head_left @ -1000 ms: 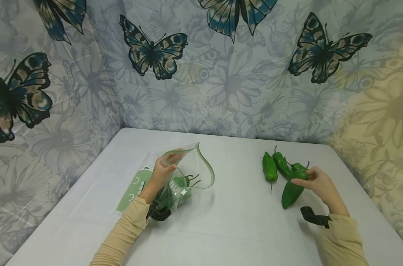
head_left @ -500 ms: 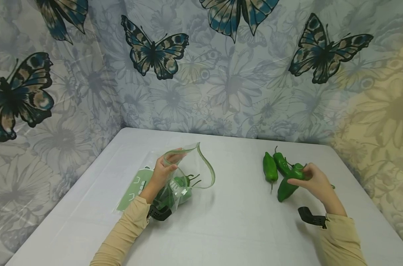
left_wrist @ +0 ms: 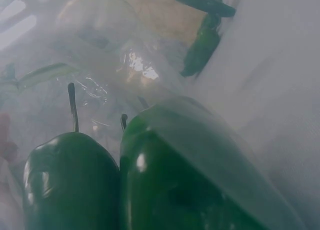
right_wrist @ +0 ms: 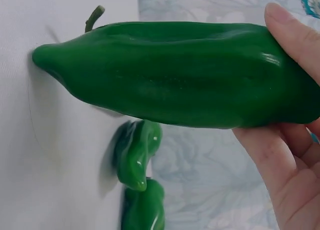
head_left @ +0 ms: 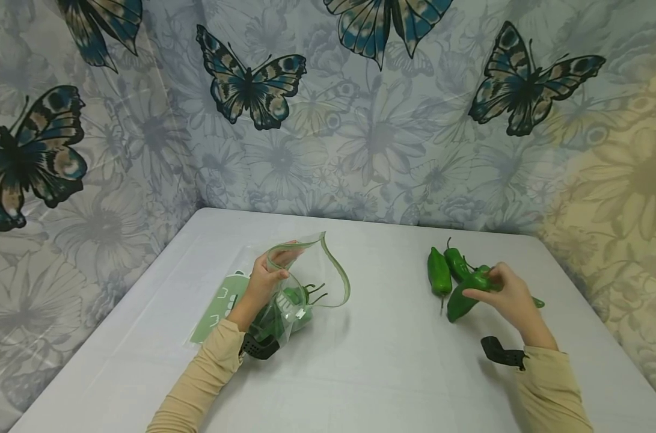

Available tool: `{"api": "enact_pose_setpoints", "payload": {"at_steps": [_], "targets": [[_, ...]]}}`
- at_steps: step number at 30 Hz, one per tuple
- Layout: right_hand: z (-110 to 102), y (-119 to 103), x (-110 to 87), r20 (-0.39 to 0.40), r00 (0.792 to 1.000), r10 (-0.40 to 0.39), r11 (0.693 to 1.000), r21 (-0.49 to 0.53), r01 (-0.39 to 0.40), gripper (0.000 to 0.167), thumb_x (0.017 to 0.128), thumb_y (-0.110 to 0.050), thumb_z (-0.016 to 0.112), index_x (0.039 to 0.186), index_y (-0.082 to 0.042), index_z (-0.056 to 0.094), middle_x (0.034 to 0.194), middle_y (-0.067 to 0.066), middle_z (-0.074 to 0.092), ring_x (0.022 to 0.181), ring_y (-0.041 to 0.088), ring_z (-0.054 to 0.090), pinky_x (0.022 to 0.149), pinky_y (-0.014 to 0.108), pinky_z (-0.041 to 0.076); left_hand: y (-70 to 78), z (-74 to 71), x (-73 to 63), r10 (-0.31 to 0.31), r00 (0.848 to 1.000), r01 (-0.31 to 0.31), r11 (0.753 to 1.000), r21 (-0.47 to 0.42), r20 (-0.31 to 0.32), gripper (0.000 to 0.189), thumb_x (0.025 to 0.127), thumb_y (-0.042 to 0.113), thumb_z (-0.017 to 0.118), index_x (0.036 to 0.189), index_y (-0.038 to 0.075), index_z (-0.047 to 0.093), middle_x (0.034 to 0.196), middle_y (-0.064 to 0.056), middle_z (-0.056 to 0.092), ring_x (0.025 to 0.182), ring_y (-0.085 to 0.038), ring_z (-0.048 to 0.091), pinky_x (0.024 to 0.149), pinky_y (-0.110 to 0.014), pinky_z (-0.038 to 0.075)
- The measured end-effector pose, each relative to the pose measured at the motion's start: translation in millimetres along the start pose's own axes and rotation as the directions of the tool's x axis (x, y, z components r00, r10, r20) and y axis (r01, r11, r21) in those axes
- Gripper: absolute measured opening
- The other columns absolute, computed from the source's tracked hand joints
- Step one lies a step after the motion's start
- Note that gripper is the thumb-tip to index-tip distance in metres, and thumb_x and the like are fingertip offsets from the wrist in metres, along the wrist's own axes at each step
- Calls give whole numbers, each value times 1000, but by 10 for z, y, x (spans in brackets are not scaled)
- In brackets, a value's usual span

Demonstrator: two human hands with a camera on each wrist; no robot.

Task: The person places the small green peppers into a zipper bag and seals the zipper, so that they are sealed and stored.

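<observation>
In the head view my left hand (head_left: 263,281) holds the upper side of a clear zip bag by its green-edged rim (head_left: 346,287), its mouth gaping to the right. Green peppers (head_left: 268,322) lie inside; the left wrist view shows two close up, one a stemmed pepper (left_wrist: 72,180). Over at the right, my right hand (head_left: 510,293) grips a long green pepper (head_left: 462,302) by one end, thumb on one side and fingers on the other. Its tapered end points down and left. The right wrist view shows this pepper (right_wrist: 170,75) filling much of the frame.
A green pepper (head_left: 439,273) and a curved pepper (head_left: 457,264) lie just beyond the held one. Past my right hand, another pepper's tip (head_left: 538,302) shows. A green-printed clear packet (head_left: 215,313) lies under the left forearm's side of the white table (head_left: 382,361).
My right hand has shifted slightly left and away from me, tilting the pepper so its tip swings left. A pepper tip has come into sight right of that hand. The left hand stays put.
</observation>
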State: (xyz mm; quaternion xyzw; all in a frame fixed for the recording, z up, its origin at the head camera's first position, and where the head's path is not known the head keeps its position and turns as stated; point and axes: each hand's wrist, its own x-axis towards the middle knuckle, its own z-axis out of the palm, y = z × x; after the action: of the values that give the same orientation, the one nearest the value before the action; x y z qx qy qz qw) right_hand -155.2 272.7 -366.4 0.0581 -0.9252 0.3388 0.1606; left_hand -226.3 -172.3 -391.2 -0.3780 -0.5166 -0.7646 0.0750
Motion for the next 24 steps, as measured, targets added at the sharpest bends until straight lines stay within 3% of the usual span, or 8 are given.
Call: {"api": "enact_pose_setpoints", "payload": {"at_steps": [5,10,13,24], "targets": [[34,9,10,-41,996,-81,997,-16,81,40,71,-16,78,85,-2,42,89,14,54,77,12,48,57,22,40,-6,0,2,-5,1000,5,1000,-13,4,55,72,36,70,118,11,56,116,-2,57,109,-17,51,100,-33,29],[44,20,12,-44,993,-110,994,-33,108,37,72,-15,77,86,0,45,90,17,55,77,24,51,56,22,41,-20,2,4,-3,1000,4,1000,-21,1,54,72,36,71,118,12,56,116,-1,58,108,-16,51,99,-32,29],[51,11,7,-50,990,-128,991,-43,126,36,72,-14,77,87,0,47,89,17,55,76,25,52,55,21,42,-25,6,10,2,1000,-2,1000,-18,2,54,73,36,70,118,11,56,114,-1,59,107,-16,52,98,-31,31],[63,-75,23,-101,979,-177,984,-26,175,33,71,-11,77,89,0,53,85,13,57,73,-1,49,59,16,42,0,-5,4,-13,1000,13,1000,18,-10,55,73,39,69,119,12,55,115,0,58,107,-16,52,98,-32,31]]}}
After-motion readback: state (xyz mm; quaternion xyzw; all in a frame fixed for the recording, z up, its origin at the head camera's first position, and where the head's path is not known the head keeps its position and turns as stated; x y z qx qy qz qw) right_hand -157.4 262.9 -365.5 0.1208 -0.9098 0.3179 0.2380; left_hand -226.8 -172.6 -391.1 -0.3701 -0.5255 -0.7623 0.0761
